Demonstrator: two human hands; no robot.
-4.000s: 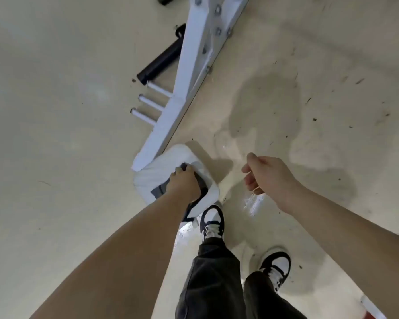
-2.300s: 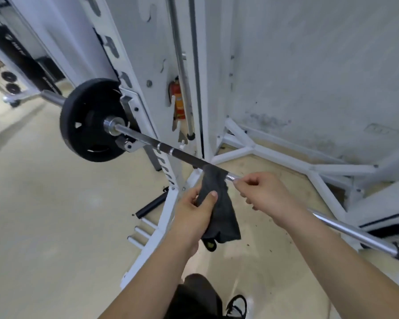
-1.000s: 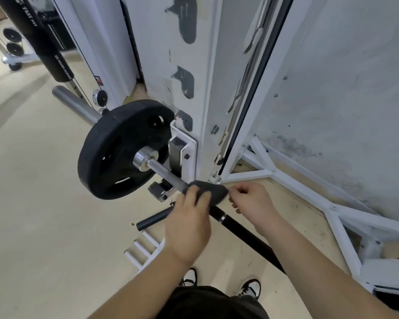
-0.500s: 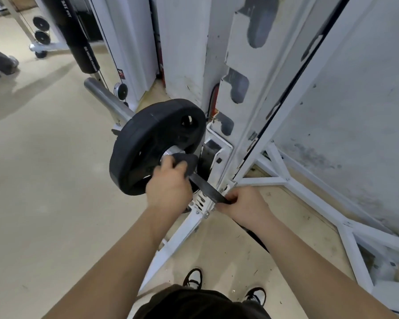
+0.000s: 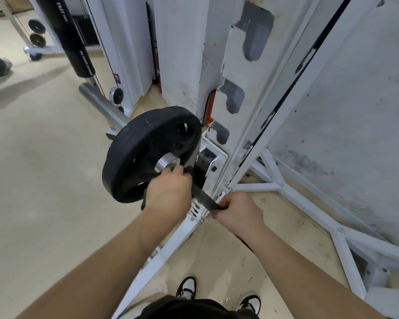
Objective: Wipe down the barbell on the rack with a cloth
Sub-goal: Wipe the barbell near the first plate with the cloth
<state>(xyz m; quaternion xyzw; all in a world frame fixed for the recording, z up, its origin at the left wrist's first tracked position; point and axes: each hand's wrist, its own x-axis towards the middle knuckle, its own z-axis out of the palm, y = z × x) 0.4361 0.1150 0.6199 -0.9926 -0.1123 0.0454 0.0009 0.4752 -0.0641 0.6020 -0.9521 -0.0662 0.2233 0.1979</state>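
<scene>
Your left hand [image 5: 168,192] is fisted round the dark soft cloth [image 5: 203,199] on the barbell [image 5: 167,162], just inside the matte black round plate [image 5: 148,153]. Right hand [image 5: 237,212] pinches cloth's taut tail. Bar sits on chipped white rack [image 5: 235,116], chrome collar shiny
</scene>
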